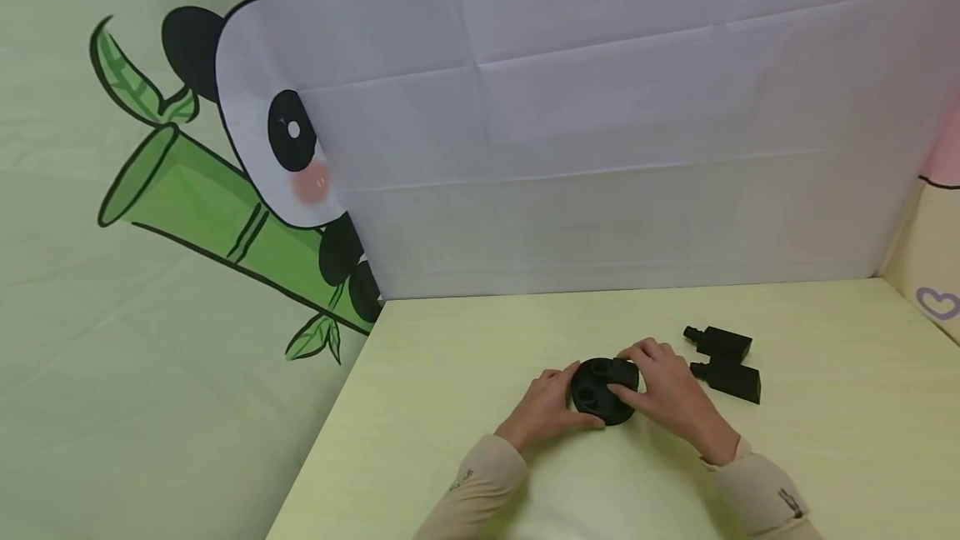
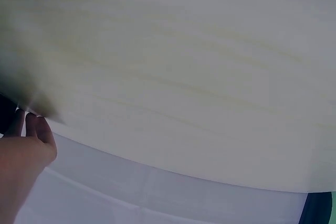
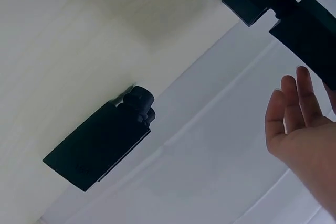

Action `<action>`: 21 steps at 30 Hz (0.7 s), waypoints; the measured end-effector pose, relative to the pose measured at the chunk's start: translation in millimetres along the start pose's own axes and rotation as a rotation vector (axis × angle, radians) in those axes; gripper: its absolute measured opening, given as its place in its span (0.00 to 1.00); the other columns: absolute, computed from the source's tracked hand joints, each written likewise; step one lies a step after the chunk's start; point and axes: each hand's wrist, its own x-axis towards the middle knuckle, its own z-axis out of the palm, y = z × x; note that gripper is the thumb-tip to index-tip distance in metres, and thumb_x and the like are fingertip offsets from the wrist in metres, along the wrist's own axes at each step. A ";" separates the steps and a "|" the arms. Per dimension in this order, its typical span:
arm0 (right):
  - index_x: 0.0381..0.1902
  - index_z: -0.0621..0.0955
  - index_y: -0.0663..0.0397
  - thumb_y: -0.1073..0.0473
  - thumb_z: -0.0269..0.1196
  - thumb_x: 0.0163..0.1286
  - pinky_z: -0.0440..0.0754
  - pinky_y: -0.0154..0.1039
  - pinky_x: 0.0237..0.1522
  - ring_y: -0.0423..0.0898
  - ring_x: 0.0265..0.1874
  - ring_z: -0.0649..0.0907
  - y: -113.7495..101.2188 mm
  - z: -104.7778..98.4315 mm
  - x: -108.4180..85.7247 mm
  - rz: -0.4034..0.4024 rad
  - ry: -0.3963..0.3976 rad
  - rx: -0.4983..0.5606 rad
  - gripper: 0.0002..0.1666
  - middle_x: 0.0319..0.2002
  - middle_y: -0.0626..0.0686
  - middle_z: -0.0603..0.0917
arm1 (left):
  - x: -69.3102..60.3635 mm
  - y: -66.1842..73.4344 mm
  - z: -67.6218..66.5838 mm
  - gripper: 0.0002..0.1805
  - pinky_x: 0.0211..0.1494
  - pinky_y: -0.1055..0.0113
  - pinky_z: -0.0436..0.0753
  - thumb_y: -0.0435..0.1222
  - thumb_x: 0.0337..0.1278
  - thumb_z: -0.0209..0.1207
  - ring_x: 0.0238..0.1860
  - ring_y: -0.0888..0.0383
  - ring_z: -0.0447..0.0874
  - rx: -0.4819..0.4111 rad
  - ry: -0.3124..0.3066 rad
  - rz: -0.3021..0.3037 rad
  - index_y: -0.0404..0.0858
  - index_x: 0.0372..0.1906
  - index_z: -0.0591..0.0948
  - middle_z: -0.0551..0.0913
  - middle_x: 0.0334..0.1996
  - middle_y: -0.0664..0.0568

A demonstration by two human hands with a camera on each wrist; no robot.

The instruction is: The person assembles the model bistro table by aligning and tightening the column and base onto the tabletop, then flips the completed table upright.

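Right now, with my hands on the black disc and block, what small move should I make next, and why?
Probably press the block gently toward the disc with your right hand. The right wrist view shows the block's neck exposed between block and disc, so it may not be fully seated, though I can't be sure, and your left hand grips the disc and can steady it.

We see a matte black disc-shaped base (image 1: 605, 403) over the worktop (image 1: 450, 357), its face with two round openings turned up toward us (whether its underside touches the surface, we cannot tell). At its right edge we find a rectangular black block (image 3: 308, 39), plain-sided, with a narrow neck at one end. The neck points at the base and meets it; how deep it sits, we cannot tell.
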 end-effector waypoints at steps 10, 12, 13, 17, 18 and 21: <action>0.55 0.83 0.58 0.47 0.72 0.66 0.72 0.66 0.50 0.61 0.49 0.77 -6.0 -4.2 -4.1 0.062 -0.061 -0.027 0.27 0.49 0.56 0.80 | 1.0 -1.1 3.7 0.55 0.67 0.53 0.74 0.63 0.51 0.73 0.67 0.48 0.74 0.022 0.010 0.001 0.39 0.78 0.67 0.79 0.65 0.47; 0.53 0.84 0.57 0.47 0.72 0.66 0.72 0.65 0.50 0.61 0.49 0.77 -6.6 -7.9 -5.8 0.078 -0.070 -0.041 0.25 0.48 0.55 0.80 | 1.2 -1.3 4.4 0.55 0.67 0.53 0.74 0.63 0.51 0.73 0.67 0.48 0.73 0.018 0.006 -0.002 0.40 0.78 0.67 0.79 0.66 0.47; 0.51 0.84 0.57 0.47 0.71 0.65 0.72 0.65 0.50 0.60 0.49 0.78 -7.1 -9.5 -6.6 0.085 -0.072 -0.052 0.23 0.47 0.55 0.81 | 1.4 -1.4 4.6 0.55 0.67 0.53 0.74 0.63 0.51 0.73 0.67 0.48 0.73 0.015 0.005 -0.004 0.40 0.79 0.67 0.79 0.66 0.47; 0.42 0.82 0.56 0.43 0.71 0.66 0.72 0.62 0.49 0.59 0.45 0.78 -8.9 -11.3 -7.2 0.106 -0.067 -0.099 0.22 0.42 0.53 0.80 | 1.4 -2.1 4.6 0.55 0.67 0.53 0.74 0.64 0.51 0.73 0.67 0.48 0.73 0.013 0.006 -0.009 0.40 0.79 0.66 0.79 0.66 0.47; 0.41 0.81 0.56 0.40 0.71 0.66 0.72 0.62 0.49 0.59 0.45 0.78 -9.3 -10.7 -7.1 0.110 -0.064 -0.109 0.24 0.41 0.52 0.80 | 1.4 -2.3 4.4 0.55 0.67 0.53 0.74 0.64 0.51 0.73 0.67 0.48 0.73 0.015 0.007 -0.011 0.40 0.79 0.66 0.79 0.66 0.47; 0.44 0.82 0.56 0.33 0.71 0.64 0.72 0.63 0.51 0.59 0.46 0.78 -10.1 -8.7 -7.0 0.118 -0.063 -0.128 0.32 0.42 0.53 0.81 | 0.6 -2.6 4.9 0.55 0.67 0.53 0.74 0.64 0.51 0.73 0.67 0.48 0.73 0.022 0.010 -0.010 0.40 0.79 0.67 0.79 0.66 0.46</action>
